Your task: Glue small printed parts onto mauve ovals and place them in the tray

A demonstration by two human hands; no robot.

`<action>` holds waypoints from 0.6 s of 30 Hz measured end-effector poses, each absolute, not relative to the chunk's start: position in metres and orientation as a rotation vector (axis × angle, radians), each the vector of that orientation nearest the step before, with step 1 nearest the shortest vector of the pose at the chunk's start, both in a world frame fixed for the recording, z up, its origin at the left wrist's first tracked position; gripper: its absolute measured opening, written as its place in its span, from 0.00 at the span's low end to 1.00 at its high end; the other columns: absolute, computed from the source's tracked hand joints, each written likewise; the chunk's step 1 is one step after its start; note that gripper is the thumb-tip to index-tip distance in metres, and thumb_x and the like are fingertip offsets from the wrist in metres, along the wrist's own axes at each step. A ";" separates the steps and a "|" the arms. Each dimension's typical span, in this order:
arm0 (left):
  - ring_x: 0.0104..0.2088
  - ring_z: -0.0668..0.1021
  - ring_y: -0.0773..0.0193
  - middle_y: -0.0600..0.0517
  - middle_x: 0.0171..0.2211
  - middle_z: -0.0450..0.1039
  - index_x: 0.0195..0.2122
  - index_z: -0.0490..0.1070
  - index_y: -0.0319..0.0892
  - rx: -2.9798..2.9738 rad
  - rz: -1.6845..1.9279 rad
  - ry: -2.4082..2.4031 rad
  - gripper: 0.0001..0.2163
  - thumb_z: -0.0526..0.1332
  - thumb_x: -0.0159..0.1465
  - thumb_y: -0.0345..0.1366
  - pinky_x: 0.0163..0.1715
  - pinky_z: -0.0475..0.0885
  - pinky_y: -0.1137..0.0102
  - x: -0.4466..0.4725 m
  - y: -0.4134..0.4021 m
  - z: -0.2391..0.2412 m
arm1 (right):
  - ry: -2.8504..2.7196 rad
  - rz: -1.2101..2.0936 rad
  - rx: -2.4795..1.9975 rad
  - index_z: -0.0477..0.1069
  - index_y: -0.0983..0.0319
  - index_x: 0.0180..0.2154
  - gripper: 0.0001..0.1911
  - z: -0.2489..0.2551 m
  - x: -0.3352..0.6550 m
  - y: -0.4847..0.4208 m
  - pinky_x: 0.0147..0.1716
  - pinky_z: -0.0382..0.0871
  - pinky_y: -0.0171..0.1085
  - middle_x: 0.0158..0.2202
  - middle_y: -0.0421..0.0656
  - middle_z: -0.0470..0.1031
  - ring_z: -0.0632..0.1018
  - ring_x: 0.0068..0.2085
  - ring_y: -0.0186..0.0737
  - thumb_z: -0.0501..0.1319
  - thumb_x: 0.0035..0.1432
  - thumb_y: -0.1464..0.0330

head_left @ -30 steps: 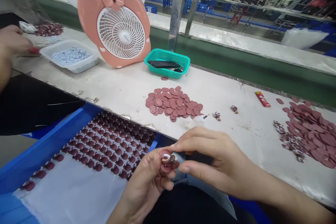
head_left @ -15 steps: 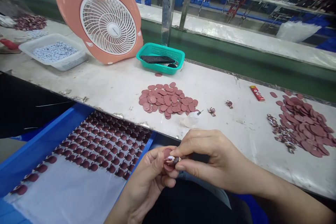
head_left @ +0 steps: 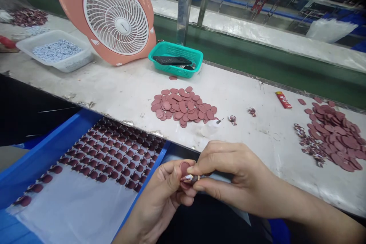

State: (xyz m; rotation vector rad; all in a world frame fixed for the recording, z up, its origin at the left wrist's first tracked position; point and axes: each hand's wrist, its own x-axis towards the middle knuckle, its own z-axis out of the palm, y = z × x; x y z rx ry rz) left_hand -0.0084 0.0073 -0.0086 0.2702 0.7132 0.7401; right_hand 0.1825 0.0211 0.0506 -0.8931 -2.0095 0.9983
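Observation:
Between my two hands is a reddish-brown oval disc point(head_left: 185, 167) with a small brown-and-white painted figure point(head_left: 191, 178) against it. My left hand point(head_left: 168, 187) is closed, pinching the disc between thumb and fingers. The thumb and forefinger of my right hand point(head_left: 225, 171) grip the right end of the small figure. Fingers partly cover where the two pieces meet. Beyond my hands on the bench lies a loose pile of similar oval discs point(head_left: 183, 106), beside a small clear bottle with a dark thin tip point(head_left: 211, 127). Two small painted figures point(head_left: 232, 120) lie right of it.
At left, a blue crate point(head_left: 82, 120) holds rows of disc-and-figure pieces on white sheeting. A pink fan point(head_left: 105, 19), a green basket point(head_left: 175, 69) and a white tub point(head_left: 67, 65) stand at the back. More discs point(head_left: 340, 133) and figures point(head_left: 313, 148) lie right, near a red packet point(head_left: 283, 100).
The view has tilted slightly downward. Both hands keep hold of the pieces, with the disc turned a little so more of its face shows.

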 end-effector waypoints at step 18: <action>0.23 0.79 0.69 0.51 0.26 0.81 0.37 0.85 0.43 0.325 0.710 0.624 0.15 0.77 0.52 0.46 0.22 0.73 0.79 -0.013 0.004 -0.006 | -2.067 0.895 -0.893 0.74 0.61 0.48 0.12 0.060 0.179 0.013 0.40 0.76 0.32 0.36 0.42 0.81 0.79 0.37 0.34 0.63 0.64 0.78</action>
